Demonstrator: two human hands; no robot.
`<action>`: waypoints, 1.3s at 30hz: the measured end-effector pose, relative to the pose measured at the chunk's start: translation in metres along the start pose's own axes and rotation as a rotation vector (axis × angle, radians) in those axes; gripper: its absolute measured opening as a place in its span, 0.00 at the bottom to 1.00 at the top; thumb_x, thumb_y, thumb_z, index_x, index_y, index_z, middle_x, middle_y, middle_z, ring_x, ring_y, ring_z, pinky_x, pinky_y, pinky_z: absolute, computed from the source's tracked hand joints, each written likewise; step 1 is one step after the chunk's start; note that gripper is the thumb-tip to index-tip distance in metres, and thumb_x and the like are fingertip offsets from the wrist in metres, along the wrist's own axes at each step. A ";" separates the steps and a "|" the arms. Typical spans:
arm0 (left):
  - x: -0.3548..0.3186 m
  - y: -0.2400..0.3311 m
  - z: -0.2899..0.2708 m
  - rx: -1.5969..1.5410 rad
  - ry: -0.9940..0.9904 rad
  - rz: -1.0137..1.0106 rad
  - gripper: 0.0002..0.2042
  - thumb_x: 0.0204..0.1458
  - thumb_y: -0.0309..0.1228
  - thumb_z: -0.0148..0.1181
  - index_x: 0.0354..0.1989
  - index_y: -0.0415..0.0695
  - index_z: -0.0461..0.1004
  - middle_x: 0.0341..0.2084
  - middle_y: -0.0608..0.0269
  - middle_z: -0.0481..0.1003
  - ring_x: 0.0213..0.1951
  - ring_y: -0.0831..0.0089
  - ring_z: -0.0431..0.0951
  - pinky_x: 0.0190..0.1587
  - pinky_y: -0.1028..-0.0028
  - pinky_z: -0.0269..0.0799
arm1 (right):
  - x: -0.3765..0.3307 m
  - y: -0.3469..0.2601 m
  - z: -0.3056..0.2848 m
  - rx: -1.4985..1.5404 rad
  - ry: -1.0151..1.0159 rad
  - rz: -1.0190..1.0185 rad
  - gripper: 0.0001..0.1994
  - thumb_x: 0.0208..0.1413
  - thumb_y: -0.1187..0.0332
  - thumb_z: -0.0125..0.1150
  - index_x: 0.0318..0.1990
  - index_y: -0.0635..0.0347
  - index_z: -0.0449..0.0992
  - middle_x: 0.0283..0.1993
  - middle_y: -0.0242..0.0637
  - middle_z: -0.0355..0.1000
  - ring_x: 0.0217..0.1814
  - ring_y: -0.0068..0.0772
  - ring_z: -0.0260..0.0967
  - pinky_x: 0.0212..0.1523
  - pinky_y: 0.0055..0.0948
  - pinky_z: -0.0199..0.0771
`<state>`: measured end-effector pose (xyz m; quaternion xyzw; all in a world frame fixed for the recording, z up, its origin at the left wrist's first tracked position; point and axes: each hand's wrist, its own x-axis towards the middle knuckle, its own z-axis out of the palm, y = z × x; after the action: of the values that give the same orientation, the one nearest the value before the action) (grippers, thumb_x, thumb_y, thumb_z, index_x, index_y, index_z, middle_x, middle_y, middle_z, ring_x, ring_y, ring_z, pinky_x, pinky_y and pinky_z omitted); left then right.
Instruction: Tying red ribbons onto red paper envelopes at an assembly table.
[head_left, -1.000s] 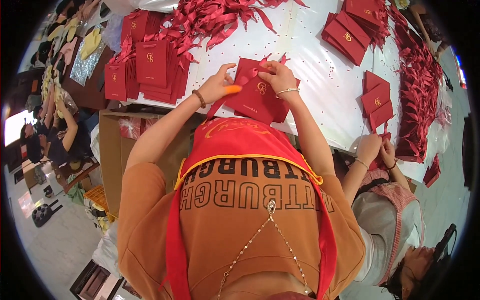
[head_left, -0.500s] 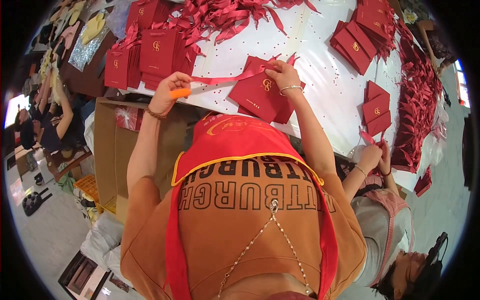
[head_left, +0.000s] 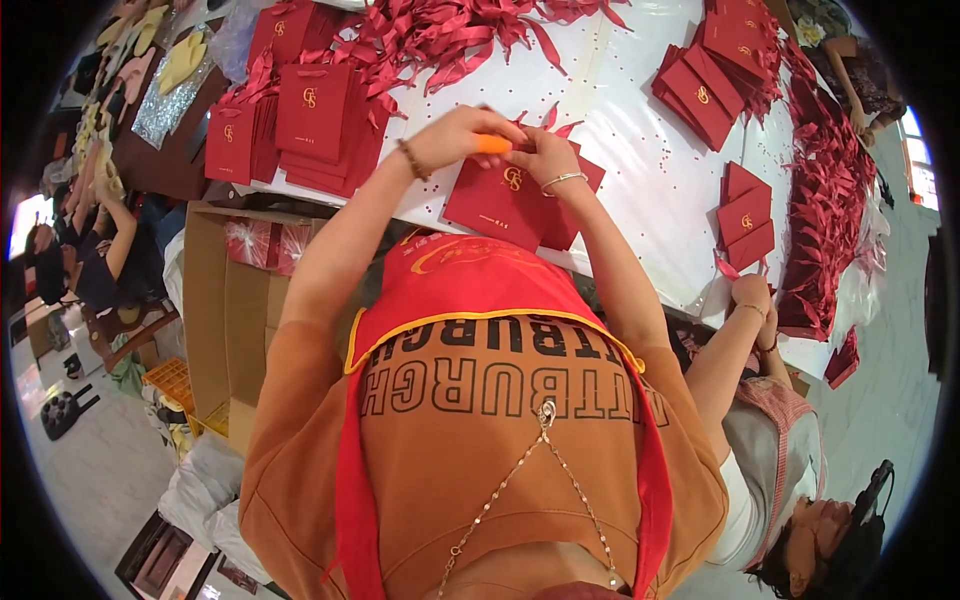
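Both hands meet above a flat red bag (head_left: 505, 200) lying on the white table (head_left: 640, 130), directly beneath them and close to the person's chest, where it can be worked without reaching. The left hand (head_left: 462, 135) is curled, its fingers pinched toward the right hand; an orange-tipped finger (head_left: 492, 144) shows at the meeting point. The right hand (head_left: 545, 155), wearing a thin bracelet, is likewise bent shut, its fingertips pressed to the bag's upper edge beside the left. Whether a ribbon is pinched between them cannot be told; the grip is hidden by the knuckles. A second red bag lies partly under the first, just right of the right hand. Beyond the left hand stands a stack (head_left: 305, 120) of finished-looking bags, and further out a heap of loose red ribbons (head_left: 450, 35), kept within arm's reach, probably as supply. Well to the right lie more bags (head_left: 745, 215) and another ribbon pile (head_left: 830, 190). A co-worker's hand (head_left: 750, 295) rests at the table edge, apart from the person's own.
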<state>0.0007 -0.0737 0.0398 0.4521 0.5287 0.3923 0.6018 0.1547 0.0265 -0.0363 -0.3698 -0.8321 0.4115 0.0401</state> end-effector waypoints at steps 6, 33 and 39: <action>0.038 -0.049 0.002 -0.353 -0.023 -0.151 0.11 0.50 0.25 0.47 0.41 0.35 0.68 0.25 0.60 0.73 0.25 0.79 0.73 0.28 0.84 0.70 | -0.010 0.005 0.008 0.083 0.119 -0.115 0.15 0.40 0.61 0.60 0.38 0.49 0.73 0.33 0.36 0.73 0.37 0.38 0.71 0.37 0.32 0.67; -0.020 0.048 -0.044 -0.192 0.627 0.521 0.10 0.54 0.24 0.44 0.42 0.36 0.66 0.25 0.62 0.71 0.26 0.80 0.70 0.33 0.82 0.67 | -0.024 -0.007 -0.014 -0.285 0.139 -0.189 0.18 0.37 0.60 0.64 0.40 0.44 0.74 0.39 0.27 0.69 0.48 0.33 0.58 0.46 0.38 0.50; 0.007 -0.005 0.000 0.198 0.493 0.019 0.09 0.48 0.29 0.51 0.38 0.43 0.68 0.22 0.68 0.73 0.20 0.84 0.68 0.22 0.84 0.63 | -0.025 -0.015 -0.005 -0.289 0.095 -0.236 0.16 0.36 0.61 0.65 0.37 0.46 0.74 0.38 0.29 0.66 0.46 0.34 0.60 0.42 0.36 0.55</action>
<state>0.0013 -0.0682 0.0327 0.4046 0.6910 0.4423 0.4040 0.1659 0.0074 -0.0162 -0.2906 -0.9172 0.2622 0.0738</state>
